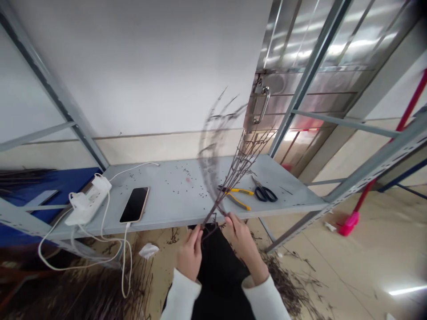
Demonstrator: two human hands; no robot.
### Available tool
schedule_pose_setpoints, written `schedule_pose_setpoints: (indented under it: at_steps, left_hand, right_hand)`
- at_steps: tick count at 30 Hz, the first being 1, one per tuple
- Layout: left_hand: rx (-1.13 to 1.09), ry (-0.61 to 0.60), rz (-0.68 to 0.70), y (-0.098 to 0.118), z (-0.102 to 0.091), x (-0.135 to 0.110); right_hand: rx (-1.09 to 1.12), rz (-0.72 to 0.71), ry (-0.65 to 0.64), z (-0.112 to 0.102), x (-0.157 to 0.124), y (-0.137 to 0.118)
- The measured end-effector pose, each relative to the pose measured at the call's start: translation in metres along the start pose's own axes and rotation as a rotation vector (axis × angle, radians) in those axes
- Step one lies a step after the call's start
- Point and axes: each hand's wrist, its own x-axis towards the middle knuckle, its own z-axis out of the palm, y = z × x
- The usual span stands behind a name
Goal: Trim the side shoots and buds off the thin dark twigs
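Grey painted shelf stands before a smooth white wall, and a bundle of twigs is held over its front edge. The left hand is closed round the lower stems; the right hand pinches the foot of an apparently separate twig between thumb and fingers, its upper part a blurred curve. The step in hand looks like sorting or adding stems to the bunch; the next move seems to call for a steady left grip and care not to snag the side shoots. The twigs are thin, dark brown, dry-looking and forked, fanning out towards the tips. Close by lie pliers with yellow handles and scissors with black loops; dark crumbs speckle the metal. Further left rest a flat, glossy phone and a white plastic power strip; loose twigs litter the smooth floor
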Motion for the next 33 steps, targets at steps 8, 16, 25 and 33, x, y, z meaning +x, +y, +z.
schedule_pose_setpoints:
  at_steps: [8,16,25,33]
  left_hand:
    - [0.357,-0.148,0.148,0.001,-0.042,0.015]
    - [0.255,-0.110,0.070,0.000,-0.034,0.004]
    - [0.100,-0.101,0.018,0.021,-0.024,-0.009]
    - [-0.007,-0.105,-0.009,0.047,-0.020,-0.016]
  right_hand:
    - [-0.276,-0.070,-0.299,-0.006,0.002,-0.002]
    - [-0.162,-0.009,-0.279,0.007,-0.022,0.006]
    - [-0.121,-0.003,0.081,0.016,-0.021,-0.005]
    - [-0.227,-0.043,0.151,0.007,-0.013,-0.021]
